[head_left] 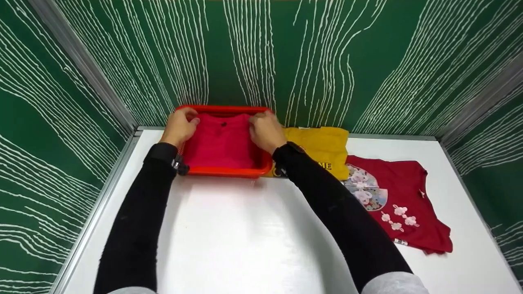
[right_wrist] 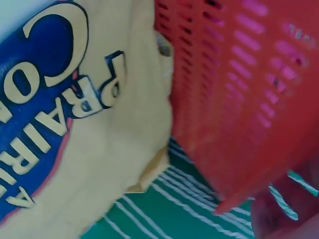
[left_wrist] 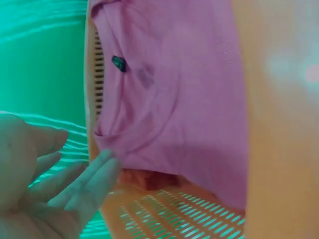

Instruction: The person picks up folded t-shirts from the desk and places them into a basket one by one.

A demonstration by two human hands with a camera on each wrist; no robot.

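A pink shirt (head_left: 222, 141) lies folded inside a red plastic basket (head_left: 220, 171), its neckline toward the back rim. The left hand (head_left: 182, 124) is at the basket's back left corner. In the left wrist view, the straight fingers of the left hand (left_wrist: 75, 189) reach the shirt (left_wrist: 199, 89) beside its collar. My right hand (head_left: 267, 130) is over the back right part of the basket, close to the shirt's other shoulder. Its fingertips are partly hidden, and only a dark bit of it shows in the right wrist view, so its hold is unclear.
Right of the basket, a yellow shirt (head_left: 322, 143) with printed lettering lies on the white table (head_left: 229, 237). A dark red top (head_left: 404, 179) with floral patches is spread further right. Green panels (head_left: 286, 53) with white lines stand behind and at both sides.
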